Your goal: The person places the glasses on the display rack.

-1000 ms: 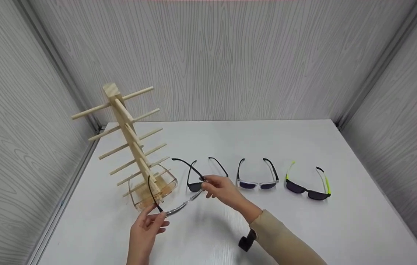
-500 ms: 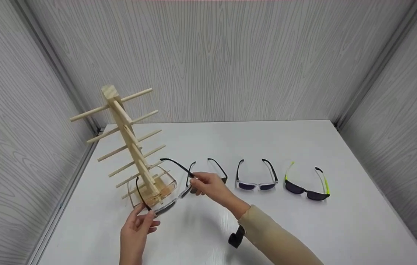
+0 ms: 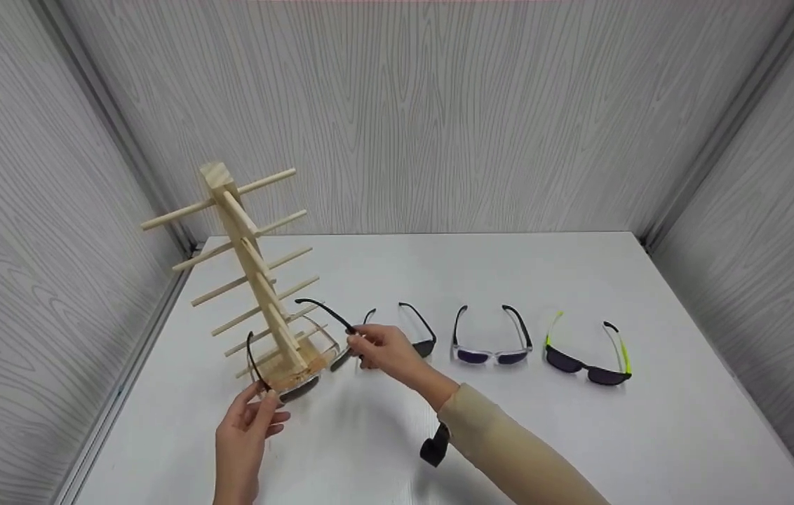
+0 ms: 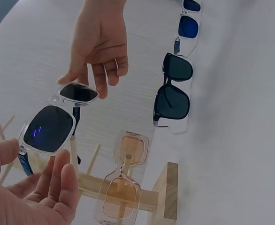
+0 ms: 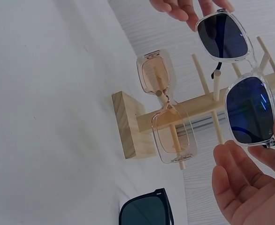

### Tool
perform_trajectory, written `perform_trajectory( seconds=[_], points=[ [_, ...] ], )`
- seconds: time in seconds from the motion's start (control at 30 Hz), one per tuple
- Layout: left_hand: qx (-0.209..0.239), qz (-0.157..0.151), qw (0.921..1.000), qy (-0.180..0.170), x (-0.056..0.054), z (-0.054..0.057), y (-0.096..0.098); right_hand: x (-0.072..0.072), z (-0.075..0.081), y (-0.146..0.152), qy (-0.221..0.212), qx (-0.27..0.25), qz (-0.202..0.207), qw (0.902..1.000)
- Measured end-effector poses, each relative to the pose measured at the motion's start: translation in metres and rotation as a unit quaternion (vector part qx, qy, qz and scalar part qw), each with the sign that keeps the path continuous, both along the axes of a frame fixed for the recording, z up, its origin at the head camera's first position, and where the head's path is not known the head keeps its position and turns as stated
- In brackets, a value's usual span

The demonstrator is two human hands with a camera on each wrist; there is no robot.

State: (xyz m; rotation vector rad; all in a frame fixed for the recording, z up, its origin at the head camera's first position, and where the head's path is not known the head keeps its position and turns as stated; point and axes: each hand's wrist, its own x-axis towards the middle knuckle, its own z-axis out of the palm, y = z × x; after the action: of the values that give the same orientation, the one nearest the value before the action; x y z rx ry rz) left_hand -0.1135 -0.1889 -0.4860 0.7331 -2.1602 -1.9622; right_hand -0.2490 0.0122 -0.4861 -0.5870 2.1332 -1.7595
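Clear-framed sunglasses (image 4: 50, 129) with dark lenses and black temples are held between both hands, close in front of the wooden display stand (image 3: 250, 259). My left hand (image 3: 243, 428) pinches one end of the frame by the hinge. At the other hinge, the right hand (image 3: 390, 354) grips with thumb and fingers. The temples stretch out toward the stand's pegs, and in the head view part of the frame is hard to make out against the base. Peach-tinted glasses (image 5: 151, 77) with a clear frame hang on the stand's lowest pegs, behind the held pair.
Black sunglasses (image 4: 175, 101) lie just right of the stand, partly behind the right hand in the head view. Further right on the white table (image 3: 509, 442) are clear-framed sunglasses (image 3: 473, 356) and black sunglasses with yellow-green temples (image 3: 605, 376). Grey walls (image 3: 425, 112) enclose the table.
Both hands have carried the clear-framed sunglasses leftward, closer to the stand. The held frame now overlaps the stand's base in the head view. The other glasses stay where they were.
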Motion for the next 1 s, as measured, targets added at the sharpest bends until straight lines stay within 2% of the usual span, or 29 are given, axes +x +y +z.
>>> perform_trajectory(
  seconds=[0.17,0.33,0.43,0.63,0.7,0.87,1.0],
  points=[
    [-0.010,0.015,0.9998,0.006,-0.005,-0.001,-0.008,-0.004,-0.003,-0.009,-0.003,-0.003,0.006,1.0000],
    [-0.015,0.031,0.9988,0.034,-0.010,-0.004,-0.013,-0.007,-0.001,-0.017,0.009,0.018,-0.004,0.9998],
    [-0.019,0.034,0.9981,0.047,-0.013,-0.007,-0.015,-0.009,-0.002,-0.019,0.017,0.032,-0.012,0.9993],
    [-0.020,0.041,0.9969,0.064,-0.017,-0.013,-0.018,-0.011,-0.006,-0.021,0.006,0.033,-0.015,0.9993],
    [-0.020,0.045,0.9966,0.067,-0.018,-0.015,-0.020,-0.008,-0.002,-0.022,0.000,0.027,-0.014,0.9995],
    [-0.025,0.056,0.9962,0.062,-0.019,-0.019,-0.023,-0.007,-0.004,-0.028,-0.014,0.017,-0.016,0.9996],
    [-0.033,0.053,0.9965,0.055,-0.019,-0.020,-0.024,-0.013,-0.015,-0.031,-0.026,0.013,-0.021,0.9994]
  ],
)
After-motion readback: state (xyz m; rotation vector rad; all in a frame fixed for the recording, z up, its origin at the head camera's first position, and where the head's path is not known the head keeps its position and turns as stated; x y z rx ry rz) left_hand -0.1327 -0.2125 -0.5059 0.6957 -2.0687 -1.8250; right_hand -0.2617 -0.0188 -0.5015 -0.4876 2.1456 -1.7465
